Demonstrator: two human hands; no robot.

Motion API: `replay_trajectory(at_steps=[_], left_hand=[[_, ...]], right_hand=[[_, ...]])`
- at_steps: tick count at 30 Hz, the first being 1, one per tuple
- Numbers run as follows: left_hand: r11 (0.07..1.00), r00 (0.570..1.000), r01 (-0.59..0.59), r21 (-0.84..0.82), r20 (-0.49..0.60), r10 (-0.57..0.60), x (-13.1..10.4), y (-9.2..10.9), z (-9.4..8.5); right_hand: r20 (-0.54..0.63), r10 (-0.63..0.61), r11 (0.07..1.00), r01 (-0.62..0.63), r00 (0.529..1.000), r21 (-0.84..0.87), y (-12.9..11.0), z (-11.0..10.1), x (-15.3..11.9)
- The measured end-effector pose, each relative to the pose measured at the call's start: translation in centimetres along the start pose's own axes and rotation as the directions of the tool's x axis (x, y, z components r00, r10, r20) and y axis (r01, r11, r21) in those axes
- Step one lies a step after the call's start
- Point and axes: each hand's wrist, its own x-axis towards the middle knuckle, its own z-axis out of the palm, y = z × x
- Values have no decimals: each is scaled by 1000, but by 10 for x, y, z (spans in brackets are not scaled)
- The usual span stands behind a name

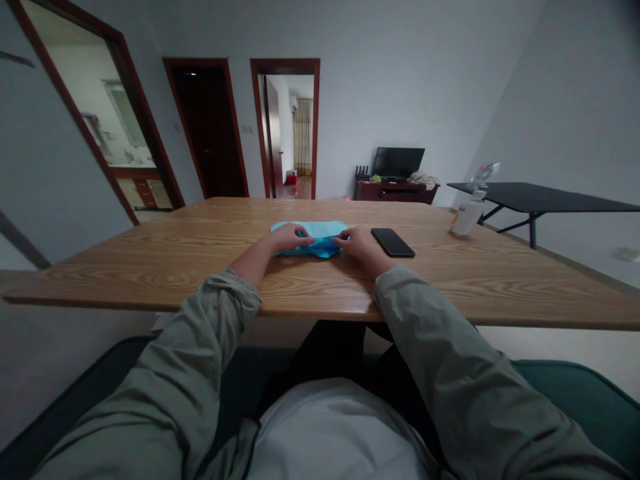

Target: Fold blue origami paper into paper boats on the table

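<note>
A soft blue sheet [310, 227] lies on the table in front of me, pale at the back and darker blue along its near part. It looks like thin cloth or film; I cannot make out which. My left hand [291, 238] pinches the darker part from the left, thumb stretched toward the middle. From the right, my right hand [356, 241] pinches the same part between thumb and fingers. The near edge between the hands is creased and partly raised. Just right of my right hand lies a black phone [393, 242], flat on the wood.
The wooden table [200, 267] spans the view before me. A translucent white bottle [468, 215] stands on its right side. Beyond it is a black folding table [545, 195]. A TV [399, 162] on a low dark cabinet [393, 192] stands at the far wall.
</note>
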Motion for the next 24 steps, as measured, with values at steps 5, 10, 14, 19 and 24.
replay_trajectory(at_steps=[5, 10, 14, 19, 24], left_hand=[[998, 998, -62, -32, -2, 62, 0, -7, -5], [996, 996, -91, -20, -2, 91, 0, -6, -3], [994, 993, -109, -24, -43, 108, -2, 4, 2], [991, 989, -123, -59, -84, 118, -4, 22, 9], [985, 972, -137, -102, -206, 114, -8, 28, 9]], right_hand=[[-62, -43, 994, 49, 997, 98, 3, 1, -1], [-129, -97, 989, 110, 987, 98, 11, 7, 4], [-402, -262, 962, 273, 878, -30, 4, 7, 4], [-424, -245, 966, 259, 872, -27, -6, 6, 1], [-303, -105, 994, 104, 947, -21, 0, 5, 0]])
